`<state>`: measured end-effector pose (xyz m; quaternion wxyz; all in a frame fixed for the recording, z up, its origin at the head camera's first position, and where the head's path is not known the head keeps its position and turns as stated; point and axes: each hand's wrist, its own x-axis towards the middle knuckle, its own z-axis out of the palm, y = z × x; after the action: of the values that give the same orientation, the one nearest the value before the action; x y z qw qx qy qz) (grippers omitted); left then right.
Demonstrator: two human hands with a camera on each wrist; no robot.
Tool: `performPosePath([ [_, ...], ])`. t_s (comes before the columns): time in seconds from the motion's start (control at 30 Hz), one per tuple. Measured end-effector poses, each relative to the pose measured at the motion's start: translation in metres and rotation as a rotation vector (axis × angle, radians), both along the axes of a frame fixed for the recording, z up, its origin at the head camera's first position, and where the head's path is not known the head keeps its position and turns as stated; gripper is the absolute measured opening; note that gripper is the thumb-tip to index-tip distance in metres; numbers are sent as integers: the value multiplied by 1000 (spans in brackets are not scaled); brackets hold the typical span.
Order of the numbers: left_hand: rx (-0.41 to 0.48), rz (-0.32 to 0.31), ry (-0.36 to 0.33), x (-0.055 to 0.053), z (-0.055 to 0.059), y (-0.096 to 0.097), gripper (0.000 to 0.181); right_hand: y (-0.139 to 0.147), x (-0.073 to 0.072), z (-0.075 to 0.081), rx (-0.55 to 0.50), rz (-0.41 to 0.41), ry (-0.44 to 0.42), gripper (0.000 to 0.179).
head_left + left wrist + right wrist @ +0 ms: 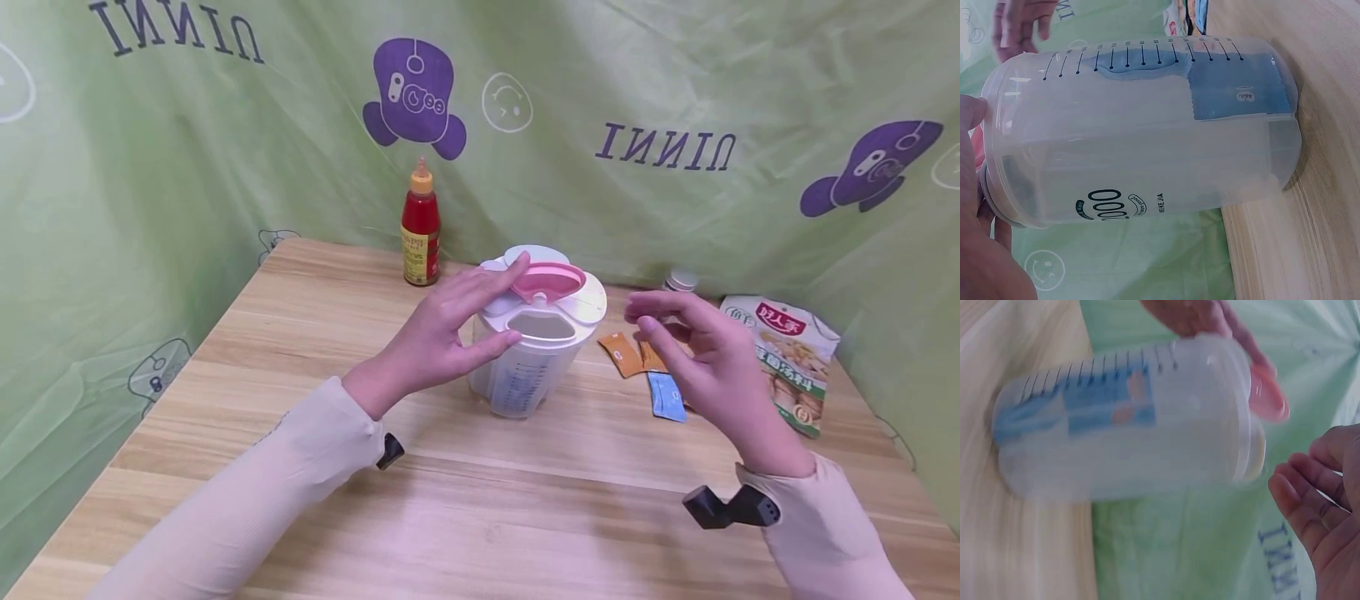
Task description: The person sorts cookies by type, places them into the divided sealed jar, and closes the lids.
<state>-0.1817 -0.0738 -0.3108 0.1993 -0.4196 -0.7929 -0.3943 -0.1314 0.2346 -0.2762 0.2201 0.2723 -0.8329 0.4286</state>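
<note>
A translucent storage canister with a printed scale stands upright on the table. Its white lid has several sections; a pink flap is raised beside an uncovered opening. Inside the canister, a blue packet shows through the wall. My left hand rests on the lid's left side, fingers extended near the flap and thumb by the front rim. To the right, apart from the canister, my right hand hovers with loosely bent fingers and holds nothing. Orange sachets and a blue sachet lie beyond it.
A red sauce bottle with a yellow cap stands at the back. Right of the sachets lies a printed food bag. A small white-capped jar is partly hidden behind my right hand. A green curtain hangs behind the wooden table.
</note>
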Motion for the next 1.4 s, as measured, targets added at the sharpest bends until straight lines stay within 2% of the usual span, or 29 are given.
performPosePath([
  [0.2,1,-5,-10,0,0,0,77,32,-9,-19,99,-102,-97,24],
  [0.4,7,-7,1,0,-1,0,76,65,-23,-39,308,-217,-328,22],
  [0.53,13,-5,5,-1,-2,-1,76,79,-33,-54,441,-215,-480,30],
  [0.67,14,-7,8,0,-1,-1,76,88,-38,-69,499,-193,-578,37],
  [0.9,25,-21,13,-1,-1,0,76,93,-40,-92,545,-181,-595,38],
  [1.23,19,-21,11,-2,-1,-1,77,89,-38,-93,585,-231,-642,45],
  [1.4,21,-23,3,-2,0,-1,77,88,-37,-93,586,-223,-652,49],
])
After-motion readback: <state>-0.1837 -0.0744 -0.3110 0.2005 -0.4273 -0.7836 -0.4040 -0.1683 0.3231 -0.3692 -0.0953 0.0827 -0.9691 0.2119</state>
